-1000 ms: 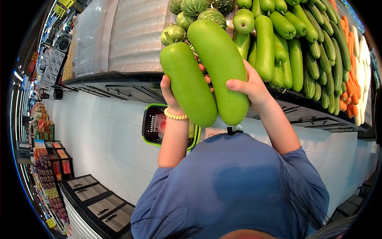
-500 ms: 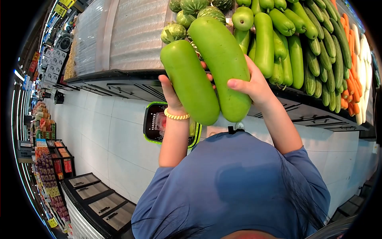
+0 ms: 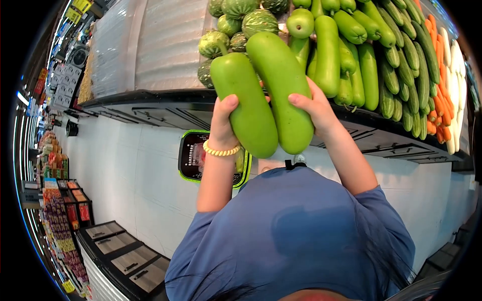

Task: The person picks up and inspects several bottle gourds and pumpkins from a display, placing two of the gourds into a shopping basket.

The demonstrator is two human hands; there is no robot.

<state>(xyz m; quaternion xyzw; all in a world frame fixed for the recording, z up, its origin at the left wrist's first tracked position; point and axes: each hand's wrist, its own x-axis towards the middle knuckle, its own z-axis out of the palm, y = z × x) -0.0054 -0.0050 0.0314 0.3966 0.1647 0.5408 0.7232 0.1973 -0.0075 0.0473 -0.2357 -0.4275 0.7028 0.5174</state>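
My left hand [image 3: 224, 120], with a yellow coiled band [image 3: 221, 150] at the wrist, grips a light green bottle gourd [image 3: 247, 108]. Its thumb lies across the gourd's front and the fingers go behind. A second, longer bottle gourd [image 3: 283, 95] is held in my right hand [image 3: 316, 110], thumb on the front, fingers mostly hidden behind. Both gourds are side by side, slightly tilted, in front of my chest. They touch or nearly touch along their lower parts.
Beyond the gourds a produce stand [image 3: 165, 98] carries round striped squashes [image 3: 259, 23], more bottle gourds [image 3: 327, 55], cucumbers [image 3: 411, 55], carrots [image 3: 442, 103] and white radishes [image 3: 454, 90]. A black basket with a green rim [image 3: 188, 175] sits on the floor below. Black-framed bins [image 3: 123, 253] are at lower left.
My left hand has closed further around its gourd, bringing the thumb onto the front. The longer gourd has dropped slightly and shifted a little to the right at its top.
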